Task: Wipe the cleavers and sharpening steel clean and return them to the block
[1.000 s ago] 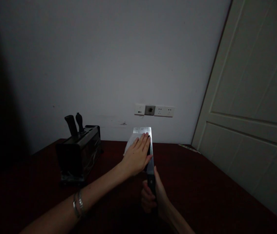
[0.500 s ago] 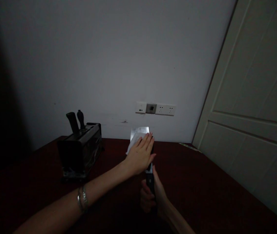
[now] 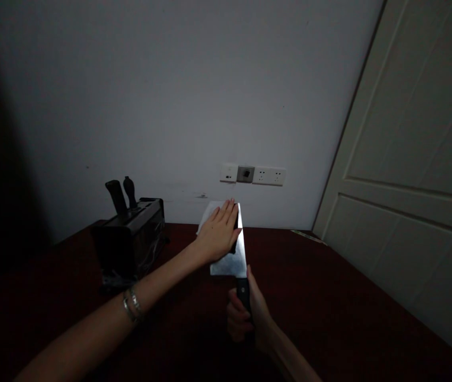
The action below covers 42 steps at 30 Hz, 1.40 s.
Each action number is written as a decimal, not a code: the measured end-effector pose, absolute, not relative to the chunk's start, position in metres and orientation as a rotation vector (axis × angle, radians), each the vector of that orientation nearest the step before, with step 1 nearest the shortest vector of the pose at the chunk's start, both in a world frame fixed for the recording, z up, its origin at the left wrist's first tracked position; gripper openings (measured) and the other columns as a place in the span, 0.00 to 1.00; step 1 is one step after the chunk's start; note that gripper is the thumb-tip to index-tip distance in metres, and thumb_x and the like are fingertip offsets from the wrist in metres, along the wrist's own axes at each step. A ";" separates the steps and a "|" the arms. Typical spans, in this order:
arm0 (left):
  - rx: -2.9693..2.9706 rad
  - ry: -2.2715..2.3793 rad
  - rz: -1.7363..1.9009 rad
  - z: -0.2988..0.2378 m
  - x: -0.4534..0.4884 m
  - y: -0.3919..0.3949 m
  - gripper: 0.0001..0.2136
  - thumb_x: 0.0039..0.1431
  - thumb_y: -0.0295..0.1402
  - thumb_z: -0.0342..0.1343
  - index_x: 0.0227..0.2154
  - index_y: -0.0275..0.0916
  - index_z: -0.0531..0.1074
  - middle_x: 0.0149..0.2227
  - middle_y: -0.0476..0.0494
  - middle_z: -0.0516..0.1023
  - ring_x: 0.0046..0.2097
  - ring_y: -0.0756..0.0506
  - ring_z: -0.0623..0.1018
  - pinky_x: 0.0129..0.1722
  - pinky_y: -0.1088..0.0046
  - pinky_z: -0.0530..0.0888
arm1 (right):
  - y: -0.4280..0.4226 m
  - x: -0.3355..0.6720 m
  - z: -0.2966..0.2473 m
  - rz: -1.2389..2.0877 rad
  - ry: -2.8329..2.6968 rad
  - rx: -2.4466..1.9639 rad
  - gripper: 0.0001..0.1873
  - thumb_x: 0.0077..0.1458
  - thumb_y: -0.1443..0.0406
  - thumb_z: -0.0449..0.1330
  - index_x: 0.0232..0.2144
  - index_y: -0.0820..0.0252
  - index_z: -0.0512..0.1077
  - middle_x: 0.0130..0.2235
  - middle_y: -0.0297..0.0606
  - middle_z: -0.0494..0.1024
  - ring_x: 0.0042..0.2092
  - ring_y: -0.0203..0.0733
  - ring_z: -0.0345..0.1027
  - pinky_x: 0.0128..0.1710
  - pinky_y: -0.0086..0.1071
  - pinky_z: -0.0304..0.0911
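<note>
A broad steel cleaver [image 3: 231,259] is held out over the dark red table [image 3: 329,297], blade pointing away from me. My right hand [image 3: 245,317] is closed round its black handle. Flat on the far half of the blade lies my left hand [image 3: 218,232], fingers stretched out and pressing a white cloth [image 3: 205,214] against the metal. The cloth shows only at the fingertips; the rest is under the palm. Bracelets sit on my left wrist.
A black knife block [image 3: 132,239] with two dark handles sticking up stands at the left of the table. A white wall with a row of sockets [image 3: 253,174] is behind. A pale panelled door [image 3: 417,175] fills the right side.
My left hand with the cloth has slid along the blade away from me, toward the tip, baring the near part of the blade. The right hand keeps its grip.
</note>
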State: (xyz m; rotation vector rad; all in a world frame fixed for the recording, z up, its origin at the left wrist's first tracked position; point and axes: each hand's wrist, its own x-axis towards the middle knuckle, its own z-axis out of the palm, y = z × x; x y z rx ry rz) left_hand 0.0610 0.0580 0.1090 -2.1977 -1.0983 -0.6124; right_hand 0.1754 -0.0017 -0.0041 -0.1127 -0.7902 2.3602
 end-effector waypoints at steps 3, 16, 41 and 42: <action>-2.200 -1.095 -0.589 0.108 0.058 0.056 0.27 0.63 0.39 0.35 0.60 0.27 0.44 0.64 0.32 0.41 0.64 0.42 0.43 0.60 0.62 0.50 | -0.002 0.176 -0.003 2.342 -0.801 -0.106 0.46 0.48 0.38 0.22 0.09 0.61 0.62 0.08 0.28 0.53 0.08 0.28 0.44 0.09 0.26 0.52; -2.280 -0.976 -0.454 0.102 0.037 0.045 0.28 0.62 0.41 0.38 0.60 0.28 0.44 0.64 0.33 0.40 0.64 0.42 0.41 0.60 0.63 0.49 | -0.004 0.177 0.003 2.293 -0.780 -0.143 0.43 0.48 0.37 0.25 0.09 0.61 0.60 0.07 0.26 0.51 0.08 0.27 0.41 0.08 0.25 0.49; -2.312 -0.908 -0.486 0.104 0.066 0.045 0.28 0.63 0.43 0.36 0.60 0.29 0.46 0.64 0.34 0.40 0.64 0.43 0.39 0.60 0.62 0.47 | -0.004 0.177 -0.001 2.332 -0.815 -0.120 0.44 0.48 0.37 0.24 0.10 0.61 0.60 0.08 0.27 0.52 0.09 0.27 0.40 0.09 0.25 0.48; -2.329 -0.899 -0.495 0.100 0.068 0.040 0.28 0.63 0.43 0.37 0.60 0.29 0.46 0.64 0.34 0.40 0.64 0.43 0.38 0.61 0.62 0.47 | -0.004 0.177 -0.001 2.319 -0.811 -0.139 0.43 0.48 0.37 0.25 0.10 0.61 0.61 0.08 0.27 0.52 0.08 0.27 0.40 0.09 0.24 0.48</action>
